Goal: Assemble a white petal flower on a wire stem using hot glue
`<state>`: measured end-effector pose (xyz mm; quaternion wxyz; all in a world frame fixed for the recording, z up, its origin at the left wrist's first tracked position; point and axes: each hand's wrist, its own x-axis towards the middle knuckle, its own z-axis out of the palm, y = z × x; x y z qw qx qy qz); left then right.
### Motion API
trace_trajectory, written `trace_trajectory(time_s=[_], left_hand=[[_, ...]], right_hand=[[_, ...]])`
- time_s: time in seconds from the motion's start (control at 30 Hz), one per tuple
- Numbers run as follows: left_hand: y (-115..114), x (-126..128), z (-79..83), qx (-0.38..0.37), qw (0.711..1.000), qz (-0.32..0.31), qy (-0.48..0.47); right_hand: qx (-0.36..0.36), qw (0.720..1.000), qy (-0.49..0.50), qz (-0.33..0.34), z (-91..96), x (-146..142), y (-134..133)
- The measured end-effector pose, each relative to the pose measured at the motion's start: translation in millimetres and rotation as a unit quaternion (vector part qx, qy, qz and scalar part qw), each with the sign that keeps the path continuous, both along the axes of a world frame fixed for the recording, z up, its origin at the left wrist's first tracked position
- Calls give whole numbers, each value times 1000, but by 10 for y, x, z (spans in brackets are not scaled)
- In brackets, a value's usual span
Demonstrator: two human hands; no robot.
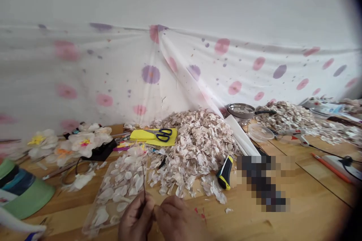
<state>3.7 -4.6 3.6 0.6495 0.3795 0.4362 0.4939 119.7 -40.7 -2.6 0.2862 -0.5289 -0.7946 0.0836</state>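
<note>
We see the thin dark stem pinched in our left hand's fingers, its long axis nearly upright above them, while our right hand sits just beside, fingers curled, on what we cannot tell.

A thin, dark stem stands nearly upright in the left hand, its upper length showing above; top end unclear.
</note>
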Motion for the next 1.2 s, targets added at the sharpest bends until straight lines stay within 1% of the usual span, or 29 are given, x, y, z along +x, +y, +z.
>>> trace_trajectory(time_s=[0.03,0.1,0.2,0.3,0.37,0.47,0.57,0.63,0.73,0.8,0.87,0.93,1.0,1.1,1.2], left_hand=[[5,5,-14,-5,1000,-4,6],[14,13,-34,18,999,-16,22],[17,12,-27,90,993,-46,67],[-20,4,2,160,976,-103,110],[-75,8,10,182,966,-145,116],[-180,39,-5,212,954,-172,120],[-260,80,-37,230,952,-157,131],[-278,94,-57,223,956,-142,125],[-267,86,-85,201,966,-125,106],[-258,74,-108,186,970,-139,76],[-260,69,-132,150,973,-174,17],[-271,74,-149,104,972,-203,-53],[-280,85,-155,68,970,-210,-101],[-278,94,-146,43,966,-220,-126],[-273,86,-126,27,962,-238,-127]], right_hand=[[7,1000,-6,-9,6,0,-23],[8,1000,-17,-20,84,28,-75],[-16,1000,-21,-3,315,130,-140],[-23,1000,-21,4,557,246,-175],[-23,999,-38,-1,668,302,-190],[-4,997,-70,-20,743,339,-206],[5,996,-82,-18,743,325,-221],[-12,997,-74,-16,734,299,-237],[-69,996,-48,-32,742,267,-271],[-109,993,-35,-39,760,263,-293],[-128,990,-34,-46,779,275,-305],[-127,989,-39,-60,795,294,-305],[-120,990,-48,-63,808,313,-302],[-104,991,-68,-52,829,341,-305],[-60,993,-88,-48,860,384,-319]])
